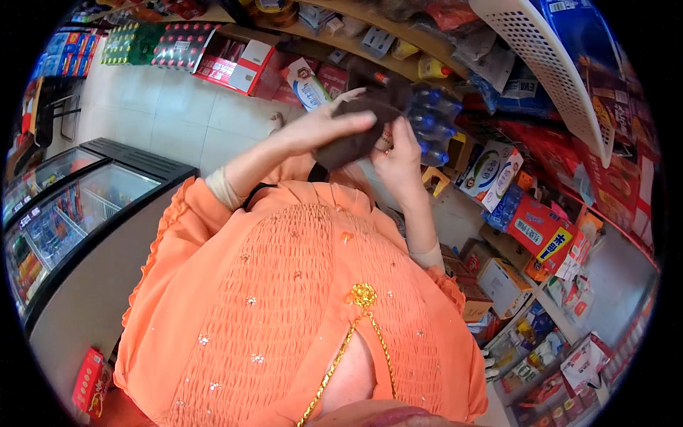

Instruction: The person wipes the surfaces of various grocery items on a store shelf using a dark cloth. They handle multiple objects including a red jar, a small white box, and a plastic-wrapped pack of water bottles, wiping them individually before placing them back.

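Note:
A dark brown, soft-looking item [349, 147], perhaps cloth or a bag, is held up in front of my body. Motion blur keeps me from telling exactly what it is. My left hand [325, 125] grips it from the left, the thumb laid across the near side. On the other side, the bent fingers of my right hand [397, 155] pinch its edge. A small patch with red print [385, 136] shows by the right fingertips. Just beyond the right hand stands a shrink-wrapped pack of blue-capped bottles [429, 123].
A glass-topped chest freezer [101, 197] stands at the left. Cartons [235, 61] and a pack of bottles [181, 45] line the tiled floor [179, 107] ahead. A white perforated plastic basket [549, 69] juts in at upper right. Boxed goods [539, 227] and stocked shelves fill the right.

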